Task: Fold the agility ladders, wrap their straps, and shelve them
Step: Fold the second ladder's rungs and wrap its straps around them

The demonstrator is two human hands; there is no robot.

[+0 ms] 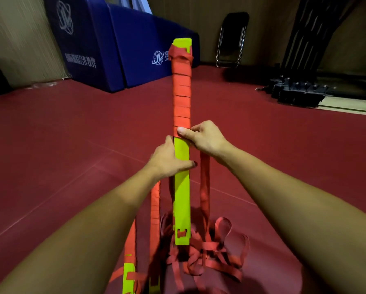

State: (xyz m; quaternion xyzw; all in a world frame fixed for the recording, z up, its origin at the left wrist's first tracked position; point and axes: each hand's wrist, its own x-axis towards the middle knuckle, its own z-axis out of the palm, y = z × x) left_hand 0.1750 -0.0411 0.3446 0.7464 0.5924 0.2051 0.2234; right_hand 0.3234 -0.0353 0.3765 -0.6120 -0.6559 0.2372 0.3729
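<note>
Both hands grip the upright ladder bundle (181,187): left (169,160) below, right (201,137) pinching strap (182,98).

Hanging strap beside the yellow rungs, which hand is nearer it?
Right. The hanging strap drops straight from the right hand, which pinches it against the yellow rungs; the left hand grips those rungs lower, on the other side.

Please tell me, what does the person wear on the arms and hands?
Nothing visible: no sleeves reach into view, and the left hand and the right hand have no gloves, watch or wristbands.
</note>
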